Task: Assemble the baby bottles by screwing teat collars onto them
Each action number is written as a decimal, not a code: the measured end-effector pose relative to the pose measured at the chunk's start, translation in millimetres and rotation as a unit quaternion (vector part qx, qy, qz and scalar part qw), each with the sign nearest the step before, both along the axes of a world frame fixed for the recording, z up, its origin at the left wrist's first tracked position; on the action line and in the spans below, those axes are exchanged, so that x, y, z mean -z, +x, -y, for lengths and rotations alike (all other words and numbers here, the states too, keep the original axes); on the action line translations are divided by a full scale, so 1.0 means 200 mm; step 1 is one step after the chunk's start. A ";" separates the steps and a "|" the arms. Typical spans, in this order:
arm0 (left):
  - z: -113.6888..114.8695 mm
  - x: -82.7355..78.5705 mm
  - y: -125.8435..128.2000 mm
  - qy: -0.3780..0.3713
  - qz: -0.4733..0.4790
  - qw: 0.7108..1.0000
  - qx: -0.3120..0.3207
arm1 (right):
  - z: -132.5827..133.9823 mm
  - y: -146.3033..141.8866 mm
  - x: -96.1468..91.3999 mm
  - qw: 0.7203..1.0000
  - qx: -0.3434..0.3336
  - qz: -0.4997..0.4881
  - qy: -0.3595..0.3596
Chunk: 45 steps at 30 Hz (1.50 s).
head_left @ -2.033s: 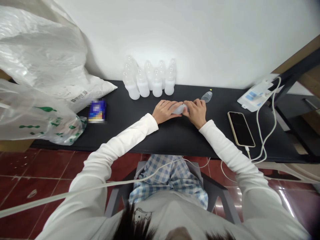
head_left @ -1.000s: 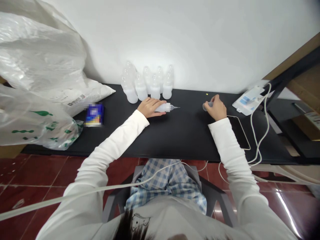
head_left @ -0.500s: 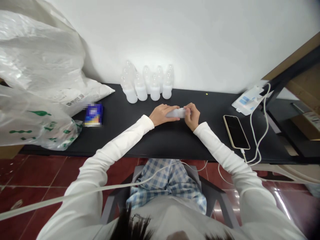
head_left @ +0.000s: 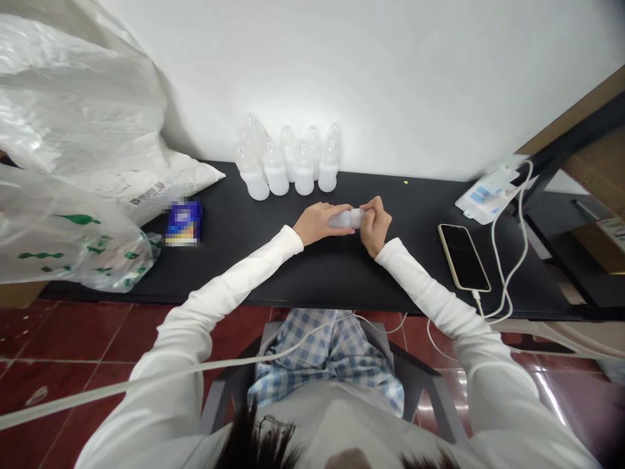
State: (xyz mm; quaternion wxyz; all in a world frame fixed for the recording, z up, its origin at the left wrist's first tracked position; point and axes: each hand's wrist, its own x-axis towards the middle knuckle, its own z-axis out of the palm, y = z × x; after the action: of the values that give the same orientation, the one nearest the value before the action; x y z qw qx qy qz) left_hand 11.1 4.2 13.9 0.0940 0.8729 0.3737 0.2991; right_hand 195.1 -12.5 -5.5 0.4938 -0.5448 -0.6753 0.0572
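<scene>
A black counter [head_left: 336,277] is reached across by two white sleeves [head_left: 244,270]. Over its middle, a whitish bottle [head_left: 344,220] is held sideways: its body is pinched in the grip of the left hand [head_left: 319,223], and its neck end is wrapped by the curled fingers of the right hand [head_left: 375,227]. Whether a cover is seated under those fingers cannot be told, so this bottle is judged unfinished. Farther back, near the wall [head_left: 415,85], several bottles [head_left: 304,181] are clustered upright, topped with clear domed covers [head_left: 304,152], and appear done
</scene>
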 end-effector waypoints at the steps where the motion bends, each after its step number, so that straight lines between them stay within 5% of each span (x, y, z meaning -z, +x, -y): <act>1: 0.00 0.01 0.00 0.055 -0.023 0.998 -0.009 | 0.00 -0.01 -0.01 1.000 0.013 -0.005 -0.022; 5: -0.03 0.04 0.00 0.169 -0.087 0.982 -0.003 | -0.02 -0.04 -0.03 0.994 0.043 -0.033 -0.093; 9: -0.04 0.05 -0.01 0.164 -0.092 0.982 -0.017 | -0.06 -0.04 -0.06 0.985 0.050 -0.053 -0.159; 16: -0.02 0.08 0.00 0.102 0.001 0.985 -0.139 | -0.08 0.02 -0.08 0.985 -0.102 -0.055 -0.127; 20: -0.08 0.15 -0.07 0.069 0.117 0.962 -0.235 | -0.10 0.09 -0.03 0.977 -0.169 0.003 -0.127; 27: -0.19 0.25 -0.28 0.053 0.247 0.917 -0.308 | -0.13 0.14 -0.02 0.956 -0.128 0.196 -0.176; 39: -0.28 0.26 -0.33 0.050 0.303 0.895 -0.323 | -0.13 0.12 -0.03 0.945 -0.131 0.222 -0.202; 45: -0.22 0.25 -0.31 0.095 0.284 0.889 -0.346 | -0.13 0.11 -0.03 0.944 -0.128 0.222 -0.206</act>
State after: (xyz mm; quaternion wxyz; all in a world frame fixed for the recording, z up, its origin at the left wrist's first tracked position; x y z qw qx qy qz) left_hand -50.5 48.7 -36.1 0.0037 0.5713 0.5789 0.5818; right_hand 217.5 12.8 0.8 0.1972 -0.5422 -0.8054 0.1357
